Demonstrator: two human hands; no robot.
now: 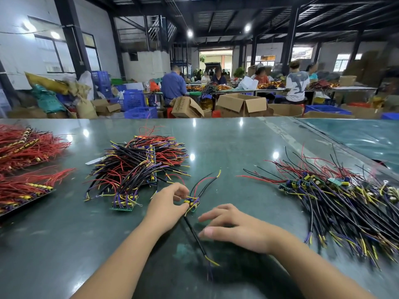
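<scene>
Now left hand [170, 200] fingers pinch the wired board [192, 204]; right hand [235, 228] hovers, fingers spread.

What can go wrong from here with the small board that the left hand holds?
The left hand pinches the small green circuit board with coloured wires by its fingertips; it may slip. Its long black lead passes beside the open right hand and could snag. The loose pile of wired boards on the right lies near; wires might tangle.

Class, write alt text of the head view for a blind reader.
A left hand pinches a small wired circuit board above a green table; the right hand is open beside it. Piles of wired boards flank them.
</scene>
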